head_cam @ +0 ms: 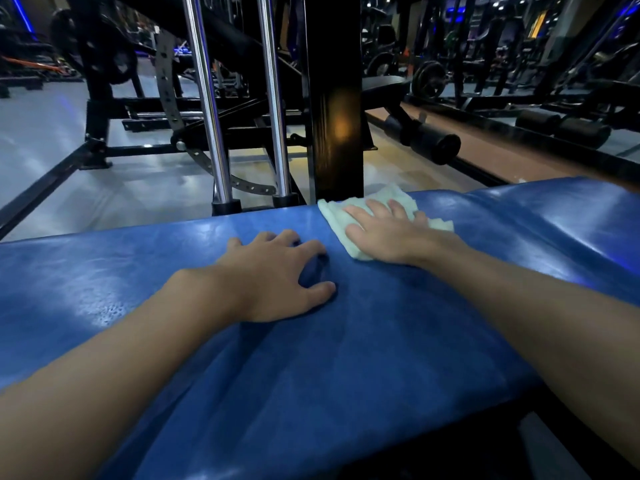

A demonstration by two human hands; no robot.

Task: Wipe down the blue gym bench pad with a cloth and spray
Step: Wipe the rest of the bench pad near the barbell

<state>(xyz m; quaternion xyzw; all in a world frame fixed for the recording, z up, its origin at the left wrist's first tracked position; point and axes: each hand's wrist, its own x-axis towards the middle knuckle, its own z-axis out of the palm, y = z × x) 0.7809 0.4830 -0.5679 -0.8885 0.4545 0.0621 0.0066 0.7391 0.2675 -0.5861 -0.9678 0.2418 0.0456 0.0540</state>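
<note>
Our right hand [391, 233] is pressing flat, fingers spread, on the pale green cloth [334, 218] lying beneath it at the blue desk pad's [381, 341] far edge. Just beside it, our left hand [273, 271] is bracing on the pad, fingers spread and bent, holding nothing.

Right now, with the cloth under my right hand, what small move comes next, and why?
Probably draw the right hand and cloth back toward you across the blue pad: the cloth lies flat at the far edge, while the left hand braces beside it.
</note>
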